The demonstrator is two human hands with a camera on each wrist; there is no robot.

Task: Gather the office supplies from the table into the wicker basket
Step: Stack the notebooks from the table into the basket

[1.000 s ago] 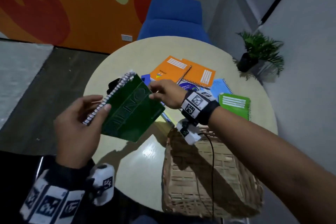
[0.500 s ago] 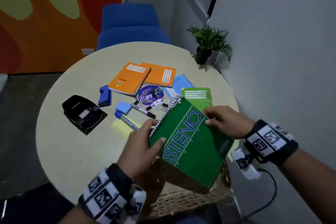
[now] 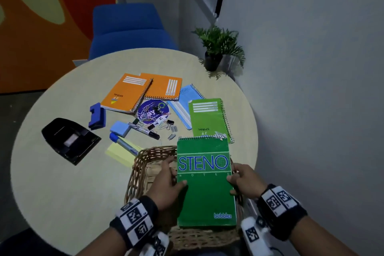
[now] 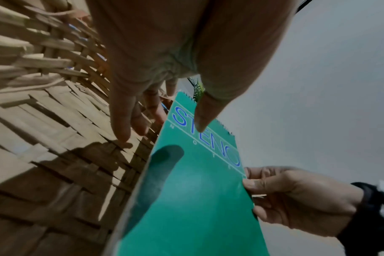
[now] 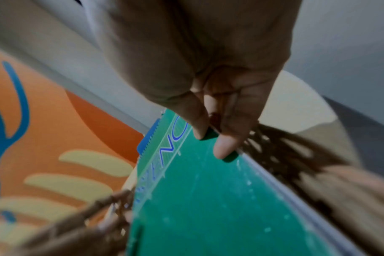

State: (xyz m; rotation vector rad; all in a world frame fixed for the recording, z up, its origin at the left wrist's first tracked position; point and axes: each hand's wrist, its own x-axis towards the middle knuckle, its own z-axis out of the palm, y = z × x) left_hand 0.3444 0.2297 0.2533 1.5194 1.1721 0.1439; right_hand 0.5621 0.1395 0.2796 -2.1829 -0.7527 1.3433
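Steno pad (image 3: 205, 183), a second ago tilted over the table (image 3: 62, 183), now level above the basket (image 3: 138, 164); left hand (image 3: 166, 189) and right hand (image 3: 246, 183) each grasp an edge. Placement appears imminent.

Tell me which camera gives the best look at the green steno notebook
The head view: the whole steno notebook shows, cover readable, over the wicker basket, left hand and right hand on its edges. The left wrist view shows it slanted, cover partly shadowed. The right wrist view is blurred, showing only part.
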